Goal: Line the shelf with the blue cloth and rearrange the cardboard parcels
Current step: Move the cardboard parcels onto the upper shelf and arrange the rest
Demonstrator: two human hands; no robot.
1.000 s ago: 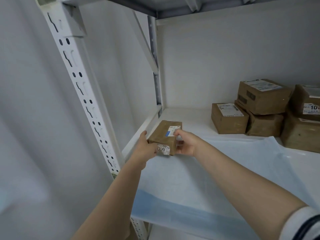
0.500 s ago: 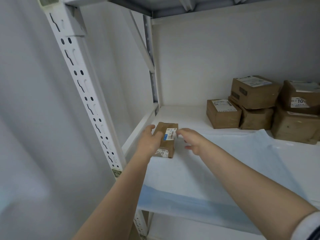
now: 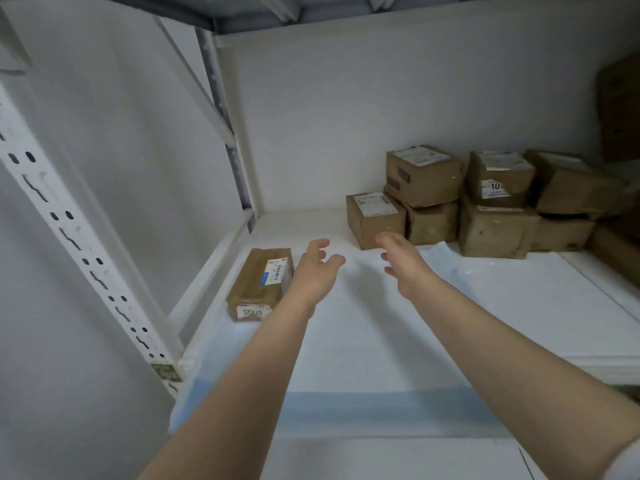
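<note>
A pale blue cloth [image 3: 363,344] covers the left part of the white shelf [image 3: 588,299], its darker blue hem hanging over the front edge. A small flat cardboard parcel [image 3: 258,284] lies on the cloth by the left rail. My left hand [image 3: 317,270] hovers just right of that parcel with fingers spread, holding nothing. My right hand [image 3: 405,259] is also empty, fingers loose, reaching over the cloth toward the nearest parcel [image 3: 375,218] of the stack [image 3: 485,202] at the back right.
A white perforated upright [image 3: 79,251] stands at the front left, with a diagonal brace and rear post [image 3: 228,133] behind. The back wall is plain white. Larger brown cartons [image 3: 620,109] fill the far right edge. An upper shelf runs overhead.
Both hands let go of the small parcel, which now lies flat on the cloth at the left. The hands have moved rightward and forward toward the stacked parcels.
</note>
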